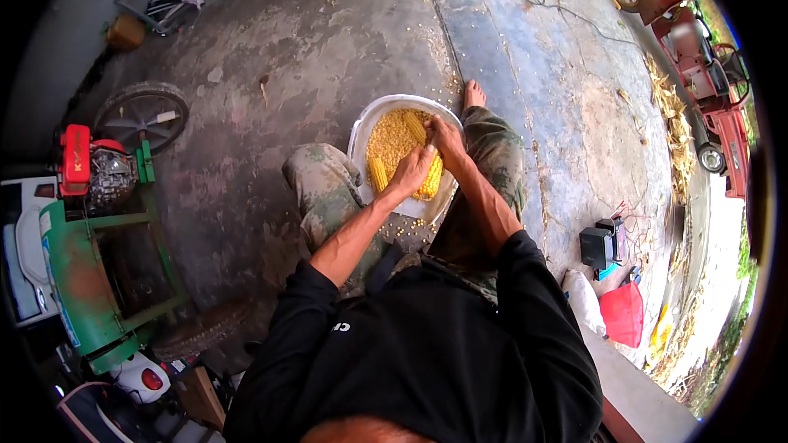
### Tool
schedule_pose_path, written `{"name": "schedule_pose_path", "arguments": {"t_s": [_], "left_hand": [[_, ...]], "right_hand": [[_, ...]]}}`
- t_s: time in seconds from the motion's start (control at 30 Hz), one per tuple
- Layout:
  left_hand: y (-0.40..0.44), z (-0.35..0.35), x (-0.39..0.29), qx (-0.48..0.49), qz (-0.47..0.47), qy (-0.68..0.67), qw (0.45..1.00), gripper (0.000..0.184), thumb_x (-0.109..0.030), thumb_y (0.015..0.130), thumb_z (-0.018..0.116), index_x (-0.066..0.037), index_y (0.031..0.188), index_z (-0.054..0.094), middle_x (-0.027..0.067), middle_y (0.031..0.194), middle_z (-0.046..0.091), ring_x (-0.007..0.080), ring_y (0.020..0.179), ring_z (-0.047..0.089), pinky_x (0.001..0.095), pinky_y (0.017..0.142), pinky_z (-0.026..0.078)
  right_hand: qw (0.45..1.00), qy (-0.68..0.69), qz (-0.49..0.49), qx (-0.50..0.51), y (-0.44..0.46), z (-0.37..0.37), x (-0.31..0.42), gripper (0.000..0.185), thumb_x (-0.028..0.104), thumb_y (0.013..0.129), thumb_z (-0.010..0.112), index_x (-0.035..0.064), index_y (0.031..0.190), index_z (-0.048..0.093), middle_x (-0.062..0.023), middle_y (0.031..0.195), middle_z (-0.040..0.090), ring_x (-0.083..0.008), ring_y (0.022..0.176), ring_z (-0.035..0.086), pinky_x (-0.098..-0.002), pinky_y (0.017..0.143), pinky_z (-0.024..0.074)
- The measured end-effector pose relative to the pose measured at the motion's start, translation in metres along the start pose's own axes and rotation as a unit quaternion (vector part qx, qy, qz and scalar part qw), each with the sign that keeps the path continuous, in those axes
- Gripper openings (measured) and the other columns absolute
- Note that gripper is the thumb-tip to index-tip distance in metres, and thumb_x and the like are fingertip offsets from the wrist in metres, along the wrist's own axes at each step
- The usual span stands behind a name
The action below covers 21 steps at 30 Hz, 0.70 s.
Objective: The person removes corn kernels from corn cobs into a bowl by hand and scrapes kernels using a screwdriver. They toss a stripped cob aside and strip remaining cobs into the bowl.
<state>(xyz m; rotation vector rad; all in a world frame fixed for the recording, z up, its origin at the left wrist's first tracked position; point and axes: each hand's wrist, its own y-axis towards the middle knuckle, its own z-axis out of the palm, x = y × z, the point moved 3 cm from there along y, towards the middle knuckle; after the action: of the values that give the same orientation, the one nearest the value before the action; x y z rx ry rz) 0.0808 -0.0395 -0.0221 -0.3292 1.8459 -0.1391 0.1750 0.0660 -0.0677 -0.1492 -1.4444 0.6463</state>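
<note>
Yellow, full-kernelled ears of corn [429, 182] lie inside your round white basin [355, 148], on a bed of loose golden kernels [387, 138]. One shows beneath your hands, one above them and one against the near-left wall. Your left hand [413, 168] and right hand [446, 138] come together above the basin, fingers curled inward; they cover what they close on, so I can't tell whether either grips an ear.

To work well here, keep both hands low and over the middle, so that anything loose drops inside. Brace the ear firmly with one hand, press with the thumb of the other, and turn it a little at a time. Your camouflage-patterned trouser legs [327, 189] flank the basin, so steady it without tipping it. Scattered kernels [412, 228] on the concrete floor [271, 49] near the close rim suggest some spill that way.

Beyond reach on your left stands a green metal machine [78, 271] near a red-topped engine [75, 160]; on your right sit black boxes [597, 246] with thin wires. Nothing seems to block your hands, though your right wrist crosses the rim.
</note>
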Motion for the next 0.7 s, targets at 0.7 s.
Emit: {"name": "schedule_pose_path", "arguments": {"t_s": [0.7], "left_hand": [[0.002,-0.004,-0.004,0.032,0.044,-0.027,0.998,0.043,-0.037,0.104,0.042,0.002,0.104,0.061,0.0051,0.087,0.061,0.0145,0.083,0.055,0.0321,0.075,0.046]], "right_hand": [[0.971,0.228,0.038,0.064,0.005,0.002,0.012,0.030,0.033,0.103,0.045,0.0038,0.099,0.053,-0.0016,0.066,0.044,-0.0150,0.052,0.042,-0.0297,0.047,0.0397]]}}
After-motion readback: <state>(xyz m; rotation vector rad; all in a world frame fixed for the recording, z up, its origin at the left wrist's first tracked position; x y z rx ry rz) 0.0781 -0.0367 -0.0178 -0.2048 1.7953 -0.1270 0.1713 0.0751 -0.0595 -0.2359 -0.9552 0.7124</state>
